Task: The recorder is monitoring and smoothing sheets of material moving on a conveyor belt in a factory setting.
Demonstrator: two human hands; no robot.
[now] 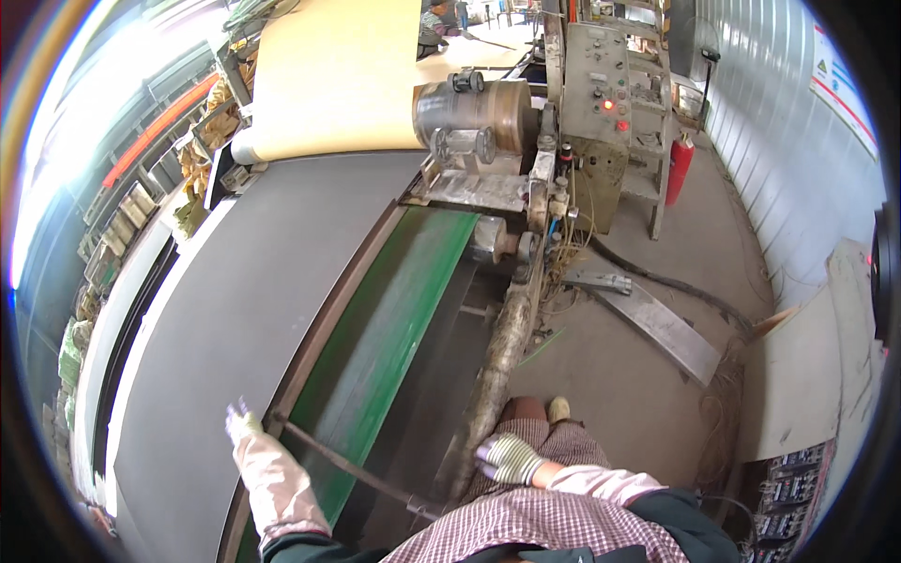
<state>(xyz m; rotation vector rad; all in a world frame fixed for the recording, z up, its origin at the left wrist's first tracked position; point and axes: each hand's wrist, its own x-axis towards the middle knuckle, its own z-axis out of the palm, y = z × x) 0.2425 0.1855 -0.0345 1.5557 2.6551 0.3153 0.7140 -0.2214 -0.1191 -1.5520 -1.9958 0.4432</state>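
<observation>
My left hand (243, 423), in a pale glove with purple fingertips, reaches out over the dark grey sheet (253, 267) on the machine. Its fingers are apart, and nothing shows in them; whether they touch the sheet I cannot tell. My right hand (509, 459) wears a striped glove and rests against my checked apron (511, 521), close to a worn round metal bar (507, 342). Its fingers lie stretched out and hold nothing visible. Between my arms, a thin metal rod (343, 463) crosses above a green belt (385, 328).
A yellowish sheet (338, 75) meets the grey one at a roller. A motor-like drum (474, 113) and a control cabinet (596, 103) with red lights stand ahead. A metal plate (662, 324) and dark hose (671, 281) lie on the floor. A red fire extinguisher (679, 169) stands beyond.
</observation>
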